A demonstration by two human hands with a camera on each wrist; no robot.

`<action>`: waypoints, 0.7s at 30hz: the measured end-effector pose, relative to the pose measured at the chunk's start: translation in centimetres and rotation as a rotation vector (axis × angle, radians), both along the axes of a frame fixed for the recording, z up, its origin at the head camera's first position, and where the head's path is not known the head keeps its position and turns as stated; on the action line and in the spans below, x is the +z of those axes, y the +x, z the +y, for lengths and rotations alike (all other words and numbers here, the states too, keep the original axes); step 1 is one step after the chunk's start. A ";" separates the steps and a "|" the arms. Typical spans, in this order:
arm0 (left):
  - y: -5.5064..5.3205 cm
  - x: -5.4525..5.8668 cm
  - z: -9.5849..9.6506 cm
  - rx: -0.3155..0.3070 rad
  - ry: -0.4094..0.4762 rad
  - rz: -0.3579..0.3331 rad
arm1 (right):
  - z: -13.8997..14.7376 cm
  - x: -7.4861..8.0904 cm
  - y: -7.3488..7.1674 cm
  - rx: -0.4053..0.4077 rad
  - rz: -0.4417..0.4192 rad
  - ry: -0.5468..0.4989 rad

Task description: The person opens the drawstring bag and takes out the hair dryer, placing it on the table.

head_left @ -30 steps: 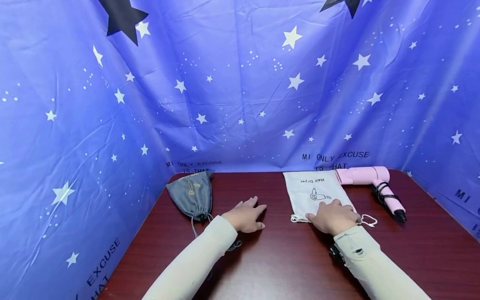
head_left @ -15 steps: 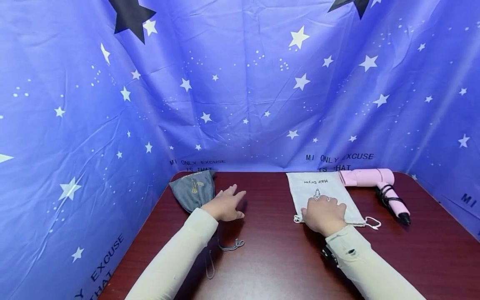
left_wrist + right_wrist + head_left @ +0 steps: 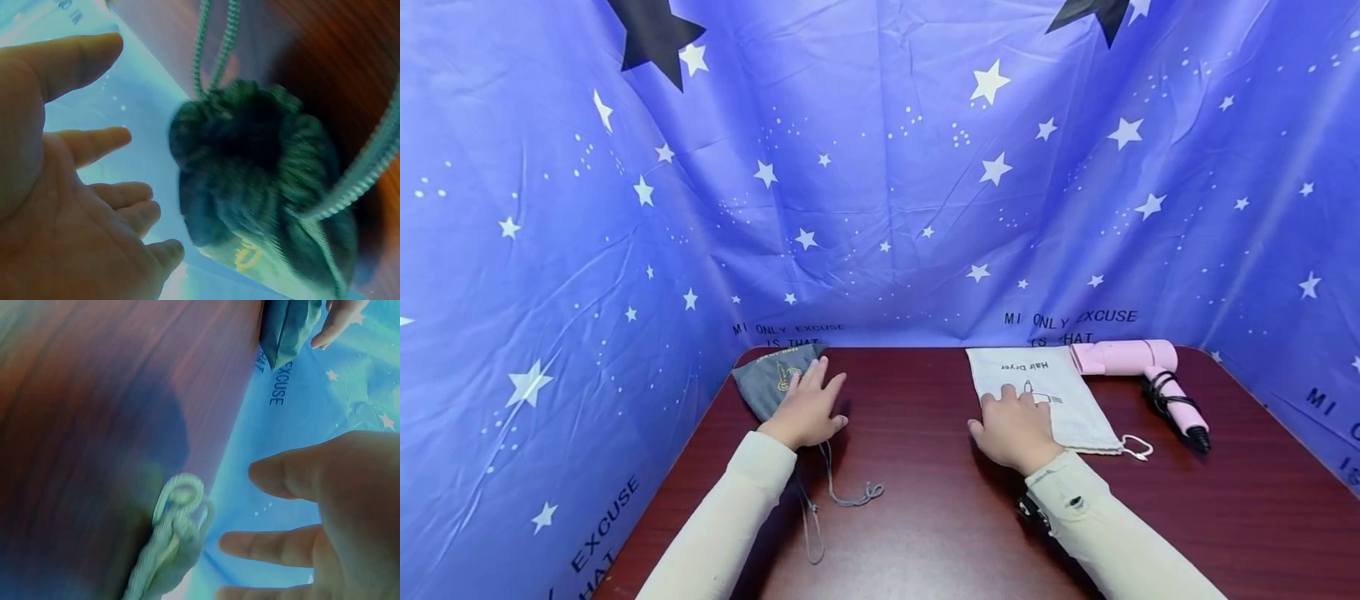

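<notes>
A grey drawstring pouch [image 3: 754, 390] with a gold hair dryer print lies at the table's back left, partly covered by my left hand [image 3: 805, 410]. That hand hovers over the pouch, fingers spread and holding nothing; in the left wrist view the gathered mouth of the pouch [image 3: 250, 181] shows beside the palm. My right hand [image 3: 1017, 429] is over the near left part of a white "Hair Dryer" drawstring bag [image 3: 1086, 421], its fingers extended. The bag's white cord [image 3: 181, 500] appears below those fingers in the right wrist view. Neither hand grips anything.
A pink hair dryer [image 3: 1127, 357] lies right of the white bag, its black cord [image 3: 1163, 392] wound around the handle. Grey drawstrings [image 3: 853, 500] trail from the pouch across the dark red table [image 3: 917, 517]. A blue star-printed curtain [image 3: 880, 183] surrounds the table's back and sides.
My left hand has moved left, from beside the grey pouch to over it. The right hand has shifted left across the white bag to its near left corner. Both bags lie where they were.
</notes>
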State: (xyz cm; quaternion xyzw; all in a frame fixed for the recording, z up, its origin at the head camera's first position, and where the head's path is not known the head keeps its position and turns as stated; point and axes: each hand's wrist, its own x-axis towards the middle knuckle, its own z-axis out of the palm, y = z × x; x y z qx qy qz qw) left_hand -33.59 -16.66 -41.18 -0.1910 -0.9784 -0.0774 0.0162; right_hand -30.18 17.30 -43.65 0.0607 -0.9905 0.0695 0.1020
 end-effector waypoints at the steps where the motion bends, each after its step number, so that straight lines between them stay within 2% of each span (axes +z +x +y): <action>1: 0.0 0.0 -0.2 0.013 0.008 -0.003 | -0.2 0.0 -0.1 0.009 0.007 -0.004; 6: -0.1 -0.1 -1.1 0.068 0.059 -0.021 | -1.5 -0.1 -0.4 0.057 0.053 -0.026; 8: -0.1 -0.3 -1.4 0.095 0.070 -0.009 | -2.0 -0.2 -0.3 0.086 0.064 -0.030; 12: -0.2 -0.7 -1.9 0.174 0.086 0.016 | -3.3 -0.7 -0.2 0.144 0.069 -0.029; 16: -0.4 -0.9 -2.2 0.241 0.131 0.006 | -4.8 -1.2 -0.1 0.197 0.077 -0.025; 21: -0.5 -1.0 -2.3 0.268 0.156 -0.015 | -6.3 -1.2 0.0 0.259 0.070 -0.025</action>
